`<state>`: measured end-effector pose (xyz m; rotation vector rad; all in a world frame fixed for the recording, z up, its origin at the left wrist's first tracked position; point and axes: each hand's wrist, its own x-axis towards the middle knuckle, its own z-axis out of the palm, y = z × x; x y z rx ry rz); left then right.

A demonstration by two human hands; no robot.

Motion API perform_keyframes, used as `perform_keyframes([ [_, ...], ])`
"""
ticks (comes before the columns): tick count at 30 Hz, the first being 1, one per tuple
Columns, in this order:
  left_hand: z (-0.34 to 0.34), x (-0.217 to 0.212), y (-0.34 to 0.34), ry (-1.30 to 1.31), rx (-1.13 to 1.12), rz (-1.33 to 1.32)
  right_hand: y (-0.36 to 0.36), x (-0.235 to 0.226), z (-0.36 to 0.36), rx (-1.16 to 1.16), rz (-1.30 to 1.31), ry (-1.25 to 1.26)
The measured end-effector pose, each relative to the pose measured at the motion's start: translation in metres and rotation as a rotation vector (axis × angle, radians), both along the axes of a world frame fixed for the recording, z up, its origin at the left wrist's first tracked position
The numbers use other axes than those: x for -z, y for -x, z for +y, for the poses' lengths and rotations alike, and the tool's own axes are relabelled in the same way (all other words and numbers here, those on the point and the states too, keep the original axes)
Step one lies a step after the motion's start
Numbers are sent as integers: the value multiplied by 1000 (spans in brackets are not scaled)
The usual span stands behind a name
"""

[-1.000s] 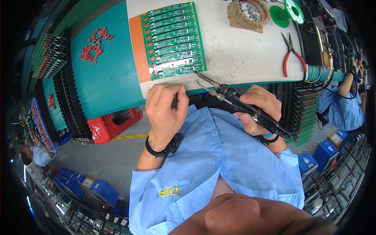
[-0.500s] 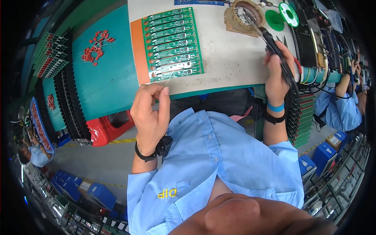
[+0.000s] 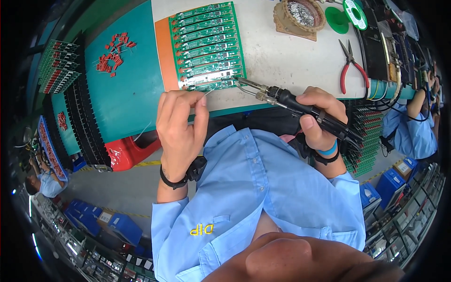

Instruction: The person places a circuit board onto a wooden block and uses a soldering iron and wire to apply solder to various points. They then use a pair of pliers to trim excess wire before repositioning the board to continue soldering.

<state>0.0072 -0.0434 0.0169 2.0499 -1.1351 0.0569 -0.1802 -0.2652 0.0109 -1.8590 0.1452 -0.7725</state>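
My left hand (image 3: pixel 181 127) is closed at the near edge of the workbench, thumb and forefinger pinching a thin solder wire (image 3: pixel 209 92). The wire's tip points at the nearest strip of a green circuit board panel (image 3: pixel 206 51). My right hand (image 3: pixel 324 115) grips a black soldering iron (image 3: pixel 293 101) with a thin metal tube along its side. Its tip is at the right end of the panel's nearest strips; whether it touches them I cannot tell. Under the panel's left side lies an orange sheet (image 3: pixel 165 51).
Red components (image 3: pixel 112 54) lie loose on the green mat (image 3: pixel 138 61). Beyond the iron are a round brown tub (image 3: pixel 278 19) of silvery bits, red-handled pliers (image 3: pixel 348 70) and a solder spool (image 3: pixel 354 15). A black slotted rack (image 3: pixel 84 113) stands at left; co-workers sit on both sides.
My right hand has brought the soldering iron from the brown tub left and nearer, to the panel's right end. The pliers are now uncovered. My left hand has barely moved.
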Motion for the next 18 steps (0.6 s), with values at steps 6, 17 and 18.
perform_keyframes([
  [6,-5,4,1,20,28,2,-1,-4,6,-1,84,-14],
  [17,-9,8,2,5,32,41,-2,-7,4,-14,118,-2],
  [18,-9,7,2,4,36,40,-2,-8,4,-13,119,-3],
])
